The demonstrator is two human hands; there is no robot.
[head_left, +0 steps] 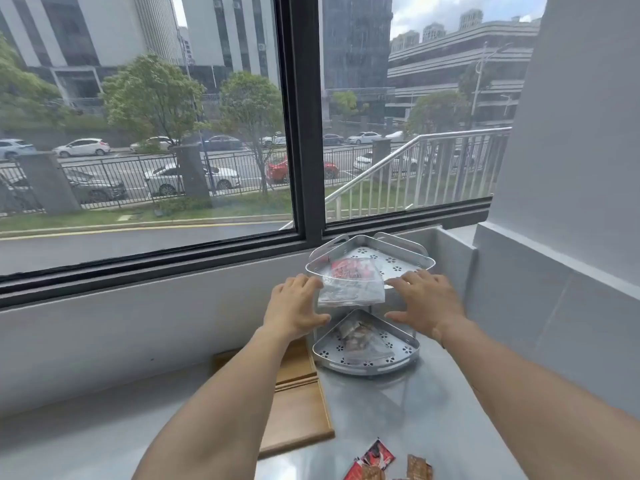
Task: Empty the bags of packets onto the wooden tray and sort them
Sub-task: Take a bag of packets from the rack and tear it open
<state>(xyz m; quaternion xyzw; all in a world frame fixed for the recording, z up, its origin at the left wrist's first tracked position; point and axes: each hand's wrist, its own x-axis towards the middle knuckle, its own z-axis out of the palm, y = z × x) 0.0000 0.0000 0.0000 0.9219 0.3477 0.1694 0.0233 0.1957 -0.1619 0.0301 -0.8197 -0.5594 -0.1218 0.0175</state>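
A clear bag of red packets (351, 280) lies on the top tier of a two-tier metal corner rack (415, 259) and hangs over its front rim. My left hand (294, 306) has its fingers spread against the bag's left edge. The fingertips of my right hand (427, 299) are at the bag's right corner. Neither hand has closed on the bag. A second clear bag with brown packets (362, 339) rests in the rack's lower tier (381, 367). The wooden tray (298, 410) lies left of the rack, partly under my left forearm.
Several loose red and brown packets (388, 465) lie on the steel counter (398, 410) at the bottom edge. A low grey wall and window sill run behind the rack, with a white wall to the right.
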